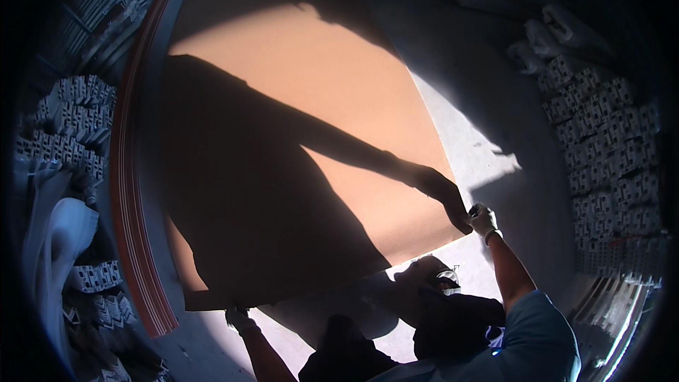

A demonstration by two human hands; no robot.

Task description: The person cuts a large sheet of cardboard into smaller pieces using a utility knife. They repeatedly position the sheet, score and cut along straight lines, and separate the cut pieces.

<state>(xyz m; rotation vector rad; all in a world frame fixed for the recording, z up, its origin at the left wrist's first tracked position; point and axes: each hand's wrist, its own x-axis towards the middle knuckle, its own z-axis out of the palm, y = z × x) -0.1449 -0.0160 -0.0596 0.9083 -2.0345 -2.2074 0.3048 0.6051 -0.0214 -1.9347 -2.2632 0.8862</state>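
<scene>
A large brown cardboard sheet (353, 92) stretches away from me, partly sunlit and partly under my shadow. At its near right corner, my gloved right hand (483, 220) is closed on the edge. Farther left, my gloved left hand (240, 320) grips the near edge close to the left corner. That hand is in shade, and its fingers are partly hidden by the sheet. Both arms reach outward, the right one farther forward.
Long reddish-brown strips (127, 191) run along the sheet's left side. Stacked metal profiles (78, 120) stand at far left, with more profile stacks (608, 148) on the right. Wrapped bundles (559, 32) lie at the upper right. Pale floor (470, 155) shows beside the sheet.
</scene>
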